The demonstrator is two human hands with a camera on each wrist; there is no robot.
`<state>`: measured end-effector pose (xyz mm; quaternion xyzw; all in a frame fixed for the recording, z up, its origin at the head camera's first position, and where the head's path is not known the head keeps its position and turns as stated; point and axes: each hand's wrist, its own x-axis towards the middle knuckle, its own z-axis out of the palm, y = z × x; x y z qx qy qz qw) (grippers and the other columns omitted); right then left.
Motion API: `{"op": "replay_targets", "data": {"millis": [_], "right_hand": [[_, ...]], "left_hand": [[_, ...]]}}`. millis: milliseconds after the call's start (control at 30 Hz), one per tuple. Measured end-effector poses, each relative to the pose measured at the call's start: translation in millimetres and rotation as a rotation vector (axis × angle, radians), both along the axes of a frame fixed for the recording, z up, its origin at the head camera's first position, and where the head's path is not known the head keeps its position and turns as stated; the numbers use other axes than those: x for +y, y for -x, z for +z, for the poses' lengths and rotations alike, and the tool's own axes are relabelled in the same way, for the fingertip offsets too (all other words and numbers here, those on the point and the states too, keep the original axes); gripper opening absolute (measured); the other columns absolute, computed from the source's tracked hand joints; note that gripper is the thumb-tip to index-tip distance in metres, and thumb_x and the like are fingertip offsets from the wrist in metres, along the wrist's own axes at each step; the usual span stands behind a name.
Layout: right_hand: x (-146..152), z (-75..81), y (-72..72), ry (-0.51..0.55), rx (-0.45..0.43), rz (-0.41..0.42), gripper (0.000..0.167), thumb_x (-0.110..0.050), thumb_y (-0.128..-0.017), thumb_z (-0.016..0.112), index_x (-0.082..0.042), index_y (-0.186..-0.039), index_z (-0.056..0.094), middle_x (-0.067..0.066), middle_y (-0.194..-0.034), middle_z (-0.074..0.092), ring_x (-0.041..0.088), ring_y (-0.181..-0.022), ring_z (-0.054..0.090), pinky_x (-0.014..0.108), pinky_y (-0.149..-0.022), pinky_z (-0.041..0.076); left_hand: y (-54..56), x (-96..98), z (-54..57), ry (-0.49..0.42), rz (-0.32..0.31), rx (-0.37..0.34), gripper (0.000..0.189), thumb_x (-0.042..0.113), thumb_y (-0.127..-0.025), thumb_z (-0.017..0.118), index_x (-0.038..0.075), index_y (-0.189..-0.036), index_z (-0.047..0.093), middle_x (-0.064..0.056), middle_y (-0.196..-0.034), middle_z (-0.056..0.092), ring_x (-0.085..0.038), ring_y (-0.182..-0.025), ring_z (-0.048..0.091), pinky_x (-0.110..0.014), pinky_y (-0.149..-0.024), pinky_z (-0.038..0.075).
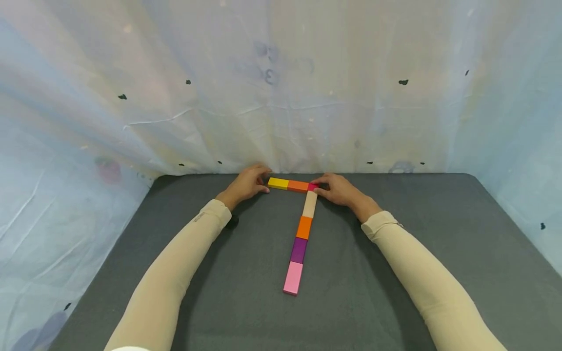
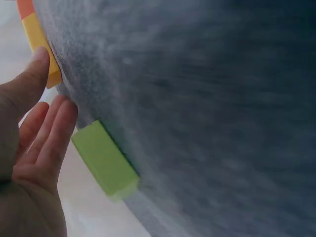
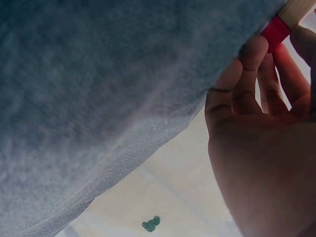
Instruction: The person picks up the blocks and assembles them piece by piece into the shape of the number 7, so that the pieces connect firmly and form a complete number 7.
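Note:
My right hand (image 1: 340, 190) pinches a small red block (image 1: 312, 187) between thumb and fingers, where two lines of blocks meet. To its left, an orange block (image 1: 298, 186) and a yellow block (image 1: 278, 183) run end to end along the back. Beside the yellow block's left end is my left hand (image 1: 249, 182), its fingers fairly straight and its thumb overlapping that block in the left wrist view. A green block (image 2: 106, 160) lies past those fingers, hidden in the head view. From the red block, a cream wooden block (image 1: 309, 204) starts a line coming towards me.
Down that line follow an orange block (image 1: 304, 227), a purple block (image 1: 298, 250) and a pink block (image 1: 292, 278). All lie on a dark grey table (image 1: 237, 302). A pale curtain (image 1: 281, 131) hangs right behind the table's back edge.

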<state>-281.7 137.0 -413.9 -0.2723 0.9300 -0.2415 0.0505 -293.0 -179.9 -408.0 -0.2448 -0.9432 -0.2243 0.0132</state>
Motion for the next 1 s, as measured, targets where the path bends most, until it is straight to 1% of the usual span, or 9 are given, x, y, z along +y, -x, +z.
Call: {"op": "replay_targets", "data": {"millis": [133,200,333,367,533,667,800,867,1000], "right_hand": [[3,1.8,0.8,0.001,-0.002,-0.006,0.040,-0.029,-0.102,0.057,-0.010,-0.138,0.061,0.021,-0.144,0.050,0.038,-0.129,0.051,0.055,-0.110,0.038],[4,1.4,1.6,-0.001,-0.006,-0.008,0.041,-0.029,-0.102,0.057,-0.011,-0.138,0.061,0.021,-0.145,0.050,0.039,-0.131,0.051,0.055,-0.111,0.037],[3,-1.0,3.4,-0.006,-0.004,-0.010,0.041,-0.030,-0.102,0.057,-0.011,-0.138,0.061,0.020,-0.143,0.052,0.037,-0.125,0.054,0.054,-0.109,0.040],[2,-1.3,3.6,-0.009,-0.003,-0.011,0.041,-0.031,-0.102,0.057,-0.011,-0.138,0.061,0.020,-0.141,0.053,0.036,-0.121,0.056,0.053,-0.107,0.041],[-1,0.5,2.8,-0.011,0.001,-0.013,0.041,-0.030,-0.102,0.057,-0.011,-0.137,0.061,0.020,-0.140,0.054,0.036,-0.119,0.056,0.053,-0.106,0.042],[-2,4.2,1.7,-0.011,0.010,-0.005,0.040,-0.028,-0.102,0.058,-0.010,-0.137,0.061,0.019,-0.135,0.056,0.034,-0.113,0.058,0.051,-0.102,0.044],[-3,5.2,1.4,-0.008,0.017,-0.004,0.040,-0.027,-0.101,0.058,-0.010,-0.137,0.061,0.019,-0.132,0.057,0.033,-0.109,0.058,0.051,-0.100,0.045],[-5,4.5,2.0,-0.008,0.009,-0.007,0.040,-0.027,-0.102,0.058,-0.010,-0.137,0.061,0.019,-0.133,0.057,0.033,-0.110,0.058,0.050,-0.100,0.045],[-8,3.8,2.1,-0.007,-0.003,0.004,0.040,-0.028,-0.102,0.057,-0.010,-0.138,0.060,0.020,-0.142,0.053,0.038,-0.129,0.052,0.052,-0.108,0.041]], "left_hand": [[-4.8,-7.4,0.2,0.010,-0.010,0.024,0.056,0.022,-0.084,0.081,0.007,-0.134,0.061,-0.011,-0.116,0.059,-0.026,-0.101,0.063,-0.041,-0.090,0.053],[-7.1,-11.6,0.0,0.024,-0.018,0.037,0.054,0.025,-0.084,0.080,0.008,-0.133,0.063,-0.010,-0.113,0.059,-0.026,-0.102,0.062,-0.042,-0.091,0.051],[-11.2,-23.4,-2.6,0.045,-0.015,0.043,0.053,0.031,-0.084,0.079,0.010,-0.131,0.065,-0.009,-0.111,0.060,-0.025,-0.104,0.060,-0.044,-0.091,0.049],[-12.3,-27.0,-3.2,0.049,-0.012,0.042,0.053,0.032,-0.084,0.079,0.010,-0.131,0.065,-0.008,-0.113,0.061,-0.025,-0.106,0.060,-0.044,-0.092,0.049],[-19.2,-44.3,-3.9,0.038,0.017,0.011,0.054,0.033,-0.085,0.078,0.012,-0.133,0.064,-0.007,-0.126,0.060,-0.026,-0.114,0.061,-0.046,-0.097,0.049],[-21.6,-56.8,-4.4,0.041,0.018,0.014,0.053,0.033,-0.085,0.078,0.012,-0.132,0.064,-0.006,-0.129,0.059,-0.025,-0.113,0.061,-0.046,-0.097,0.049],[-23.2,-69.4,-4.9,0.070,0.020,0.022,0.053,0.033,-0.084,0.079,0.013,-0.131,0.065,-0.006,-0.126,0.060,-0.024,-0.109,0.060,-0.046,-0.095,0.049],[-25.3,-77.5,-5.0,0.095,0.022,0.021,0.053,0.034,-0.084,0.079,0.014,-0.131,0.064,-0.007,-0.125,0.061,-0.024,-0.108,0.059,-0.047,-0.094,0.048],[-30.7,-97.0,-5.9,0.141,0.020,0.035,0.054,0.032,-0.083,0.080,0.014,-0.131,0.064,-0.007,-0.122,0.061,-0.024,-0.107,0.059,-0.048,-0.093,0.048]]}}
